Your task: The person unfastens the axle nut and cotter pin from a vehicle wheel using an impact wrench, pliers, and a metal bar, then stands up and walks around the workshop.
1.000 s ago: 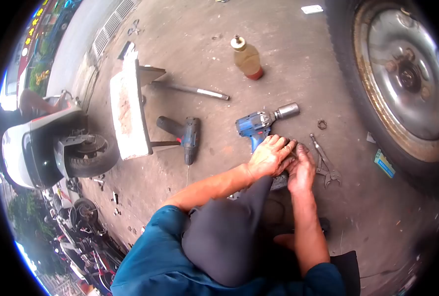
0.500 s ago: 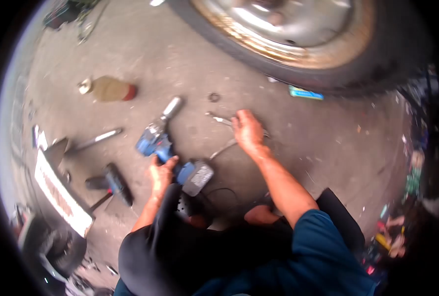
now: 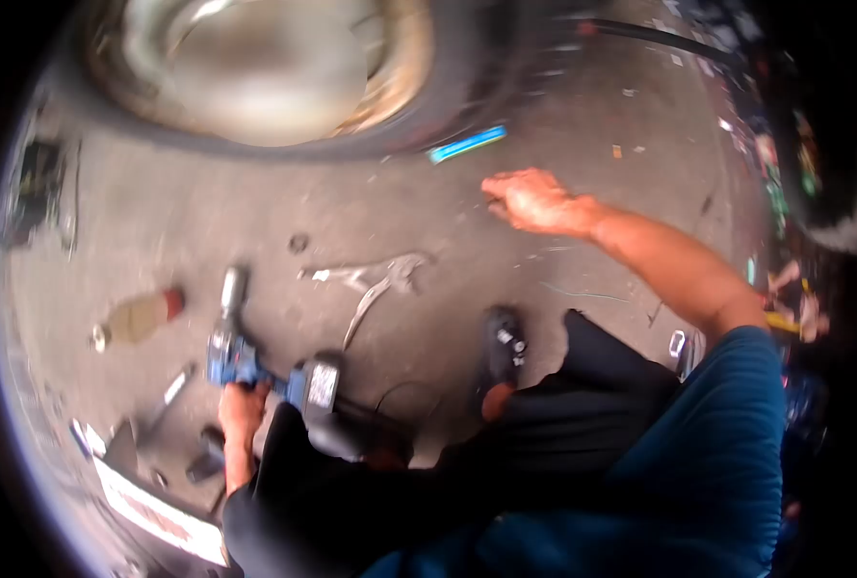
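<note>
My left hand (image 3: 241, 414) is wrapped round the grip of a blue impact wrench (image 3: 232, 356) at the lower left, whose long silver socket points away from me. My right hand (image 3: 532, 200) is held out above the floor, right of the locking pliers. Its fingers are bent and pressed together, and blur hides what, if anything, is between them. The locking pliers (image 3: 380, 277) lie with jaws to the right, touched by neither hand. A small dark nut (image 3: 298, 242) rests on the floor up and left of them.
A large wheel with a rusty rim (image 3: 404, 67) fills the upper left. Beside it lies a blue packet (image 3: 468, 144). A bottle (image 3: 138, 320), a metal bar (image 3: 170, 393), a dark drill (image 3: 207, 457) and a white-topped stool (image 3: 154, 506) are at the left. My shoe (image 3: 503, 352) stands on the floor.
The view has swung to the right. My hands have parted: the left has moved onto the impact wrench, and the right passed by the pliers and now is farther right, away from them.
</note>
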